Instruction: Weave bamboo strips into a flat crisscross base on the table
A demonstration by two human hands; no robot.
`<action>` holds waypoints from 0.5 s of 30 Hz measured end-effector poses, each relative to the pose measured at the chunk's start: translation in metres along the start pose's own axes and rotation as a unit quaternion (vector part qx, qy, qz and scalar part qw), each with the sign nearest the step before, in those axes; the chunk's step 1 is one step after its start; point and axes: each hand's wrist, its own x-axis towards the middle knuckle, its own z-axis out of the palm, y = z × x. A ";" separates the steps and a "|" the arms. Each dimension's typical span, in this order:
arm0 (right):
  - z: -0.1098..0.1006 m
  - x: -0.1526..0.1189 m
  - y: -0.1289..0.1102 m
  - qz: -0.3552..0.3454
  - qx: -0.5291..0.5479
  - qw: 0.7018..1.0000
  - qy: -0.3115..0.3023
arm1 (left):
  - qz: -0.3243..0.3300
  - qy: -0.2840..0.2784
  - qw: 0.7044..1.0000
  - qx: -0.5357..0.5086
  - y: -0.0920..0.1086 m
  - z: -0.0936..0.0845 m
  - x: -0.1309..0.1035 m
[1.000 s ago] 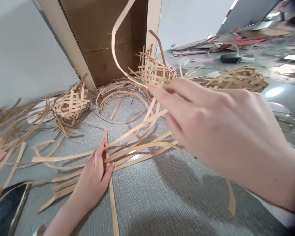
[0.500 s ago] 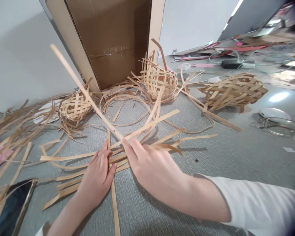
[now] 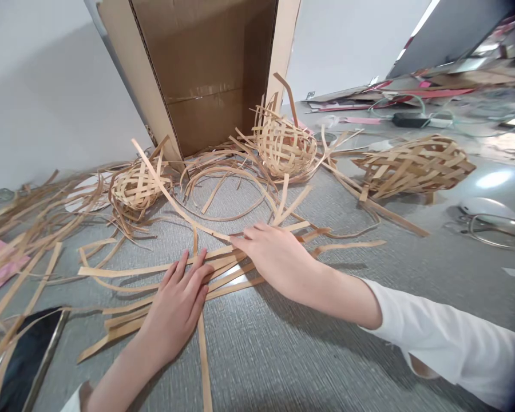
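Observation:
My left hand [image 3: 175, 309] lies flat with fingers spread, pressing several pale bamboo strips [image 3: 126, 270] against the grey tabletop. A single strip [image 3: 204, 360] runs crosswise under these fingers, its near end pointing toward me. To the right, my right hand [image 3: 278, 260] is closed around a long thin bamboo strip [image 3: 171, 200] that slants up to the left above the table. Its fingertips are low over the side-by-side strips, and upright strip ends [image 3: 285, 197] poke out behind the knuckles. The right fingertips are partly hidden.
Woven baskets stand at the back: a small one [image 3: 139, 186], a round one [image 3: 285, 146] and a long one [image 3: 420, 166]. A cardboard box [image 3: 217, 74] rises behind them. A phone [image 3: 28, 355] lies front left; glasses [image 3: 498, 232] lie at right.
My right hand has moved to the right, and the raised end of its strip has dropped lower. My left fingers have spread a little on the strips. The view has shifted slightly.

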 end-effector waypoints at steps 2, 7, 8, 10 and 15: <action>-0.003 0.000 0.005 0.000 0.007 1.000 0.006 | 0.002 -0.001 1.000 0.011 -0.001 0.000 0.000; -0.007 0.002 0.012 -0.005 0.056 0.998 0.010 | 0.022 -0.002 0.999 0.047 -0.004 0.005 -0.002; -0.007 0.002 0.012 -0.008 0.061 0.998 0.015 | 0.025 -0.001 0.998 0.055 -0.005 0.006 -0.002; -0.006 0.003 0.011 -0.014 0.063 0.998 0.022 | 0.029 0.002 0.997 0.068 -0.006 0.008 -0.003; -0.004 0.001 0.009 -0.040 0.074 0.996 0.026 | 0.039 0.006 0.996 0.086 -0.006 0.009 -0.004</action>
